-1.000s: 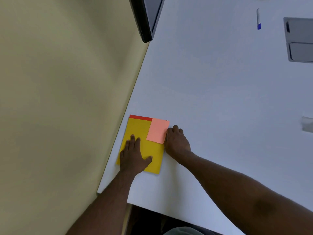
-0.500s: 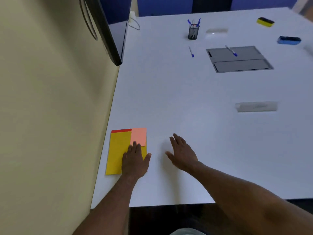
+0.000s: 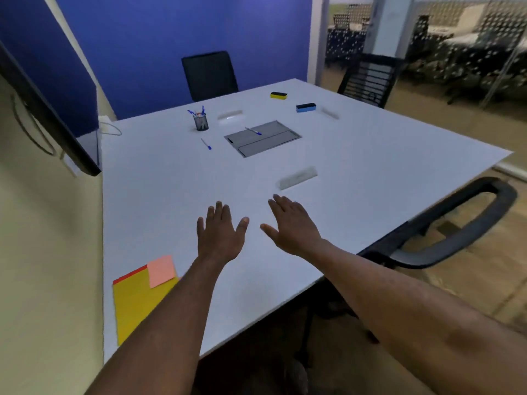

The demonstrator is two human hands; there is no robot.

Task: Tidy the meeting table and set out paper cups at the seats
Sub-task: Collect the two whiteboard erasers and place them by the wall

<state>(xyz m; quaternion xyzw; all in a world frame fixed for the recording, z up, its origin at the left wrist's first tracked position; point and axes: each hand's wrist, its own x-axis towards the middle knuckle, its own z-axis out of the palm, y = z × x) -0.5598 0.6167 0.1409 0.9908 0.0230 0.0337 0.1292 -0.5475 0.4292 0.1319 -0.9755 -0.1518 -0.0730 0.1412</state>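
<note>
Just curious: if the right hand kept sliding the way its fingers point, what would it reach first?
Probably the clear plastic name stand, just beyond the right hand; depth is hard to judge.

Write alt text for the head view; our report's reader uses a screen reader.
Two open, empty hands, left hand and right hand, reach over a white meeting table. Yellow paper with a pink sticky note lies near-left; farther off, pen holder, loose pens, two erasers.

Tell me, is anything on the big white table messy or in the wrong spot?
Yes. Two pens lie loose: one pen on the table beside the pen cup, another pen across the grey panel. Both erasers, yellow and blue, sit scattered near the far edge.
</note>
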